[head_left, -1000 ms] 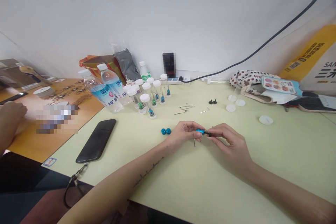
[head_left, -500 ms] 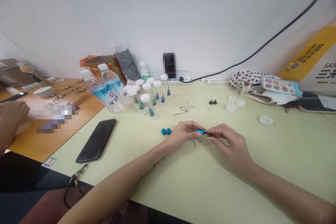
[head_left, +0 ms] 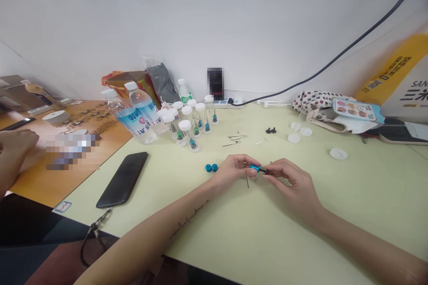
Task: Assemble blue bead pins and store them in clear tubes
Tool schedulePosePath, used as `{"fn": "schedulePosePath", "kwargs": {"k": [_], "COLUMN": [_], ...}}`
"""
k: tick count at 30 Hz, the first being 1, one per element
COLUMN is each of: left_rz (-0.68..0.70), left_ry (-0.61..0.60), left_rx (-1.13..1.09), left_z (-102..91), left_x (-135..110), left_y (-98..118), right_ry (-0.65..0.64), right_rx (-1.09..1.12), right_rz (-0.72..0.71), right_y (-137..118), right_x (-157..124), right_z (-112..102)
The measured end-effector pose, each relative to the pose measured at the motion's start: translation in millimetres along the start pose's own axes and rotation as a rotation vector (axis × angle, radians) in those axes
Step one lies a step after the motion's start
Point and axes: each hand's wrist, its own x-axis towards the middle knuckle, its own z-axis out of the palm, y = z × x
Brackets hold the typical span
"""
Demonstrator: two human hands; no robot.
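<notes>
My left hand (head_left: 236,168) pinches a small blue metal piece (head_left: 254,168) between thumb and fingers. A thin metal rod (head_left: 248,181) juts down below these fingers. My right hand (head_left: 294,180) is closed on the dark end of a small black part (head_left: 263,170), which lines up with the blue piece and seems to meet it. Fingertips hide much of both. Two round blue parts (head_left: 211,168) lie left of my left hand. Beyond the hands are thin bent metal wires (head_left: 234,139), a small hex key (head_left: 261,141) and two black knob-like parts (head_left: 270,130).
Several white-capped clear tubes (head_left: 189,136) with blue or green parts stand behind, beside large water bottles (head_left: 143,111). A phone (head_left: 123,179) lies at left. White caps (head_left: 338,153) and a patterned pouch (head_left: 317,100) are at right. Another person's hand (head_left: 16,144) rests far left.
Almost nothing differs. Both hands keep their hold on the blue and black pieces, with at most a slight shift of the right fingers.
</notes>
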Motion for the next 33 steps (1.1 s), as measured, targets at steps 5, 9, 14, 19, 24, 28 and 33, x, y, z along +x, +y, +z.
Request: {"fn": "schedulePosePath", "kwargs": {"k": [5,9,14,19,24,28,33], "left_rz": [0.016,0.034,0.033,0.026,0.024,0.041,0.048], "left_ry": [-0.002,-0.006,-0.002,0.011,0.009,-0.011,0.004], "left_rx": [0.004,0.004,0.008,0.015,0.033,0.051,0.078], "left_z": [-0.6,-0.5,-0.6,-0.3,0.1,-0.2,-0.7], "left_x": [0.0,-0.2,-0.3,-0.6,-1.0,-1.5,-1.5], "left_y": [0.1,0.3,-0.1,0.0,0.3,1.4,2.5], "right_ry": [-0.014,-0.010,-0.004,0.002,0.000,-0.005,-0.023], "right_rx": [-0.001,0.019,0.058,0.072,0.084,0.094,0.119], "right_rz": [0.012,0.033,0.069,0.115,0.172,0.142,0.104], "right_y": [0.4,0.7,1.0,1.6,3.2,3.2,4.1], "right_x": [-0.9,-1.5,-1.4,-1.2,-1.8,-1.3,-0.3], "right_z": [0.2,1.0,0.3,0.0,0.6,0.5,0.9]}}
